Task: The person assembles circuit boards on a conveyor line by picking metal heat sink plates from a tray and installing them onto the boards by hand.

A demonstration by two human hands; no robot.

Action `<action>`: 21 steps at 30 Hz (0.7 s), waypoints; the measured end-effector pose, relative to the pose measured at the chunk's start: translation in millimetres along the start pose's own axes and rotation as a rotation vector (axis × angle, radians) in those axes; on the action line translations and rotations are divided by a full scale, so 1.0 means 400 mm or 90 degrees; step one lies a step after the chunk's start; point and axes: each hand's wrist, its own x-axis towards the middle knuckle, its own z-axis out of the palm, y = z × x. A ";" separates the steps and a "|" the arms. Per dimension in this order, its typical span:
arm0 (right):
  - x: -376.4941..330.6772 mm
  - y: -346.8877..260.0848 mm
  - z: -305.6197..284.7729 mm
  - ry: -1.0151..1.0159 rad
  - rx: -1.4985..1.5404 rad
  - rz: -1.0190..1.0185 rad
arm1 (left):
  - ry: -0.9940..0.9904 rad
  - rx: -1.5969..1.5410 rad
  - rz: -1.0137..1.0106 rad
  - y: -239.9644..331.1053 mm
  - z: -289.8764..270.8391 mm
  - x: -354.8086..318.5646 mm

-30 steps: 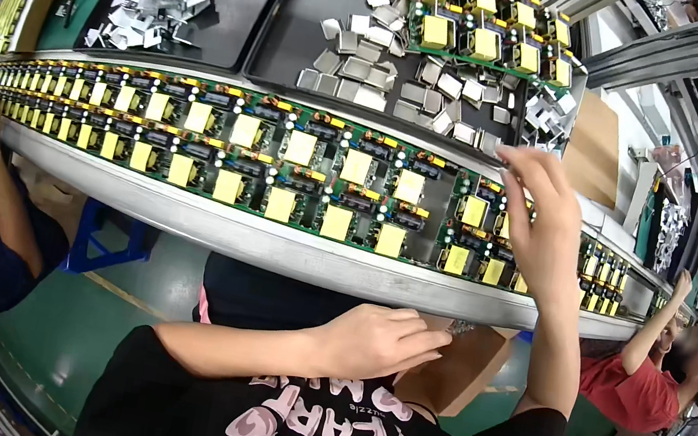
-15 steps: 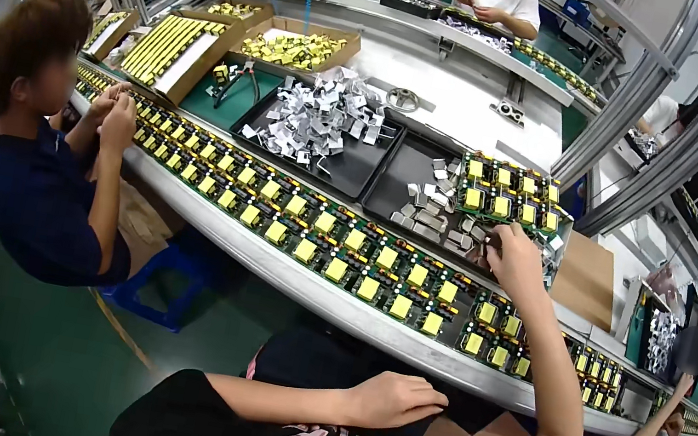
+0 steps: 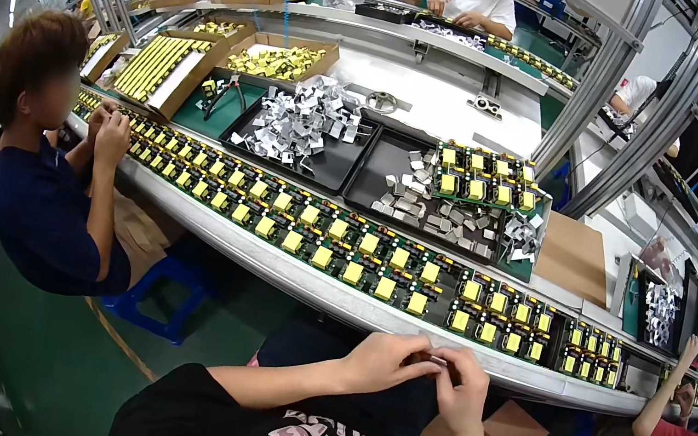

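Observation:
My left hand [image 3: 384,362] and my right hand [image 3: 462,389] meet in front of my body, just off the near edge of the line. Their fingertips pinch a small metal piece [image 3: 437,360] between them, mostly covered by the fingers. Beyond them run rows of green circuit boards [image 3: 353,272] with yellow-wrapped transformers. Behind the boards stands a black tray [image 3: 362,197] with bent silver metal pieces [image 3: 456,228]. A block of joined circuit boards [image 3: 487,179] rests over that tray's right part.
A second black tray [image 3: 239,126] holds a heap of silver brackets [image 3: 301,121]. Pliers [image 3: 223,95] lie left of it. Cardboard boxes [image 3: 330,61] hold yellow parts. An open carton [image 3: 507,433] stands by my right forearm. A co-worker [image 3: 52,156] sits left, another [image 3: 666,433] right.
My right hand has left the tray of metal pieces and come back to my left hand. The left hand has risen slightly and both now pinch the piece. The view has shifted a little.

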 end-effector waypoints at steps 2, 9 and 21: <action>-0.061 0.002 0.022 0.076 0.073 0.099 | -0.050 0.041 0.059 -0.027 0.013 -0.013; -0.092 -0.008 0.022 0.052 0.186 0.196 | -0.119 0.106 0.106 -0.038 0.009 -0.041; -0.078 0.026 -0.064 -0.044 0.079 0.199 | -0.114 0.075 0.094 0.004 0.051 -0.019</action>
